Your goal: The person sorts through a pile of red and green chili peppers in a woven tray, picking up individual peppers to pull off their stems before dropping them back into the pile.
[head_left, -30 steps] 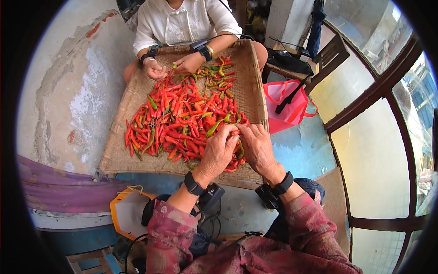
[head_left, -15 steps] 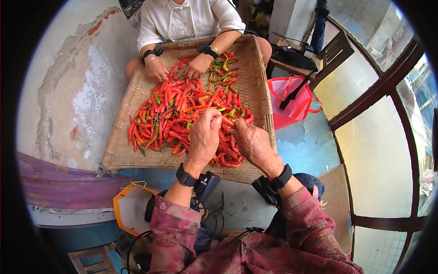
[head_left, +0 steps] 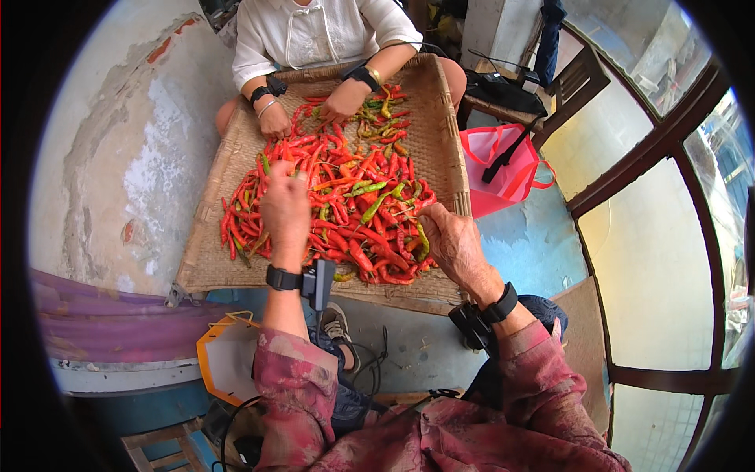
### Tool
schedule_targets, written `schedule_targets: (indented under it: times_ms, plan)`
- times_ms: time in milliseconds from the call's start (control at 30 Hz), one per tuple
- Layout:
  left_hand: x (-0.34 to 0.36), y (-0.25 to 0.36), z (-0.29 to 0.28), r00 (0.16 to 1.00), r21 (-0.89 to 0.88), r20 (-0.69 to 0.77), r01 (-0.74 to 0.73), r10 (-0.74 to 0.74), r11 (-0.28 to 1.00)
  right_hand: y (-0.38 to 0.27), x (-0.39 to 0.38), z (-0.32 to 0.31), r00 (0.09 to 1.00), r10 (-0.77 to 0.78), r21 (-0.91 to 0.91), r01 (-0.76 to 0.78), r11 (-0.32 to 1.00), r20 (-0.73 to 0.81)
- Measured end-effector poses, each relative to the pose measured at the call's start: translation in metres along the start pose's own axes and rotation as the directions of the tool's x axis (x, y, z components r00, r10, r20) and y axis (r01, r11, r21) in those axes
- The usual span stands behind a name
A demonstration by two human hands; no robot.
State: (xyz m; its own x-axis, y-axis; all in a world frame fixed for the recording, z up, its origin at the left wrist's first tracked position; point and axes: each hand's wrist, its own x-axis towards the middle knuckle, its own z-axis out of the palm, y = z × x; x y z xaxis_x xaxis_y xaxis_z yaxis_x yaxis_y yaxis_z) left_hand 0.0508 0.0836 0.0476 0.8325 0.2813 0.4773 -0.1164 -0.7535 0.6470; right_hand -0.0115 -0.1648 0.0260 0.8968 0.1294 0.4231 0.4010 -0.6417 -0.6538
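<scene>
A heap of red chili peppers (head_left: pixel 346 177), mixed with some green ones, lies in a large shallow woven tray (head_left: pixel 206 250). Over the heap's left part is my left hand (head_left: pixel 285 206), blurred by motion, so what its fingers hold is not clear. My right hand (head_left: pixel 456 242) is at the heap's right side, thumb and forefinger pinched together. Just beside those fingertips is a green chili pepper (head_left: pixel 424 241); whether they grip it or something smaller I cannot tell. Longer green chili peppers (head_left: pixel 373 208) rest on the heap between my hands.
Across the tray sits a person in a white shirt (head_left: pixel 314 38), both hands (head_left: pixel 344 100) among the far peppers. A pink bag (head_left: pixel 494 169) stands right of the tray, near a wooden chair (head_left: pixel 580 90). An orange-edged bag (head_left: pixel 228 358) is at lower left, by the wall (head_left: pixel 141 157).
My hands were together over the heap's near right part, with a reddish pepper between them. Now they are apart: the left has swung left, the right has shifted slightly right.
</scene>
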Motion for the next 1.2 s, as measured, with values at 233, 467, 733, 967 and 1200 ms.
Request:
schedule_targets:
  times_ms: [233, 467, 733, 967, 1200]
  plan:
    - [-0.052, 0.011, 0.038, 0.847, 0.187, 0.49, -0.333, 0.206, 0.924, -0.008, 0.004, -0.007, 1.0, 0.027, -0.003, -0.027, 1.0, -0.009]
    - [-0.05, 0.02, 0.047, 0.836, 0.06, 0.545, -0.106, 0.056, 0.993, -0.001, 0.001, -0.006, 0.996, -0.081, -0.059, 0.082, 0.995, 0.03]
    - [-0.053, 0.03, 0.037, 0.896, -0.168, 0.327, -0.258, 0.301, 0.951, -0.012, 0.002, -0.003, 0.986, -0.129, -0.162, 0.145, 0.976, 0.101]
    - [-0.075, 0.064, 0.018, 0.85, -0.566, 0.425, -0.019, 0.311, 0.824, -0.018, 0.004, 0.0, 0.92, -0.391, -0.356, 0.367, 0.859, 0.005]
    - [-0.068, 0.052, 0.019, 0.706, -0.643, 0.67, 0.396, 0.23, 0.656, -0.018, -0.004, 0.007, 0.981, 0.014, 0.116, -0.037, 0.993, 0.194]
